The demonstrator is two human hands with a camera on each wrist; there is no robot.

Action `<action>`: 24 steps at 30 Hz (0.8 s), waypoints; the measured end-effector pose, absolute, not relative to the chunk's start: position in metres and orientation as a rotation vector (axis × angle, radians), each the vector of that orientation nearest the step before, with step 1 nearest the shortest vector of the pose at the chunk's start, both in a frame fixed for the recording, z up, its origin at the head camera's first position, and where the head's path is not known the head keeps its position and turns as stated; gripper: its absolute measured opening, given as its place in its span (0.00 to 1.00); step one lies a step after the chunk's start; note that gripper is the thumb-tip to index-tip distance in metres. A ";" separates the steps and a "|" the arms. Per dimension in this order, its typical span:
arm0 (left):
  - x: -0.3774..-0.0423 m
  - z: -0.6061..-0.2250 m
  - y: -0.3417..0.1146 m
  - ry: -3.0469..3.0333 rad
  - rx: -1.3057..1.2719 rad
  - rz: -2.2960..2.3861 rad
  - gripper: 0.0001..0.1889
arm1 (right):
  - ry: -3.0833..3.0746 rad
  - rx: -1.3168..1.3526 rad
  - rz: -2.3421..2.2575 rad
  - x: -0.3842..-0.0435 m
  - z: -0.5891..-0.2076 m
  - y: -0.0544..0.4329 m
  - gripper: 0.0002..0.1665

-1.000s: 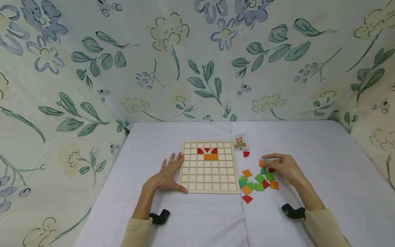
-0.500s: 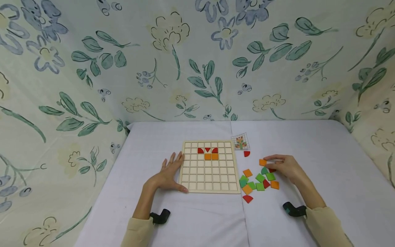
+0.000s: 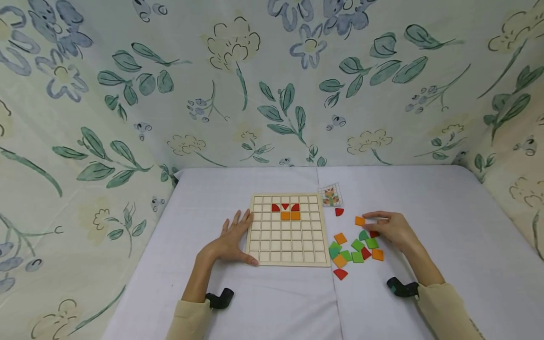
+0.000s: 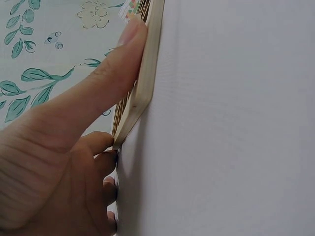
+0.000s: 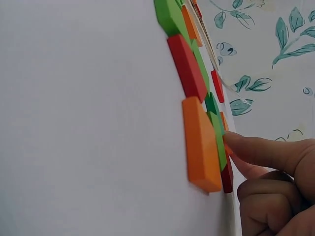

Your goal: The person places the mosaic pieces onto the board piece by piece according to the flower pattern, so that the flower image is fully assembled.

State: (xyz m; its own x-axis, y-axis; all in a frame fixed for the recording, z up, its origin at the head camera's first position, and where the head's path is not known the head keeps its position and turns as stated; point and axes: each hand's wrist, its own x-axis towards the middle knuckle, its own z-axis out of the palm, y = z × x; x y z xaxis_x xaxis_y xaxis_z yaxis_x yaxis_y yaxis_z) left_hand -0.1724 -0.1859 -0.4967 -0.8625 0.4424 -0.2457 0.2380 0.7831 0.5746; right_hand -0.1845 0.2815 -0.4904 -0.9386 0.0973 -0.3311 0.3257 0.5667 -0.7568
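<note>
My left hand (image 3: 231, 242) lies spread at the left side of a wooden grid board (image 3: 276, 245). Its fingertips touch the left edge and its straight thumb (image 4: 106, 78) lies along the front edge. On the board sit several red pieces (image 3: 285, 206) in a row, with two orange squares (image 3: 291, 216) just below. Right of the board, my right hand (image 3: 393, 229) pinches an orange square tile (image 3: 360, 221) between thumb and index finger. That tile is mostly hidden by the fingers in the right wrist view, where another orange tile (image 5: 202, 147) lies in the foreground.
Loose green tiles (image 3: 358, 244), orange squares and red quarter-rounds (image 3: 340, 274) lie scattered between the board and my right hand. A pattern card (image 3: 330, 195) with a coloured figure touches the board's upper right corner. Behind the white-covered table (image 3: 212, 184) hangs a floral cloth (image 3: 272, 94).
The pinched orange tile has shifted slightly up and to the left, away from the green piece below it. My left hand and the board stay put.
</note>
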 end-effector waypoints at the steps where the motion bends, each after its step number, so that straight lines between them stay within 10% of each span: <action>1: -0.172 -0.497 -0.186 2.605 0.518 0.770 0.74 | 2.547 0.349 -1.308 -0.185 -0.491 0.282 0.30; 24: -0.172 -0.497 -0.187 2.602 0.527 0.766 0.74 | 2.628 0.252 -1.277 -0.186 -0.496 0.276 0.30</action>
State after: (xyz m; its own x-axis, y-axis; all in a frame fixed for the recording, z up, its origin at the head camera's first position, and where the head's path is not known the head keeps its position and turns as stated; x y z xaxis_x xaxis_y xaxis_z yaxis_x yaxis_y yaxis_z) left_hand -0.1716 -0.1874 -0.4973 -0.8592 0.4486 -0.2459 0.2440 0.7818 0.5738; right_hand -0.1865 0.2762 -0.4958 -0.9638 0.0621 -0.2594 0.2423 0.6102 -0.7543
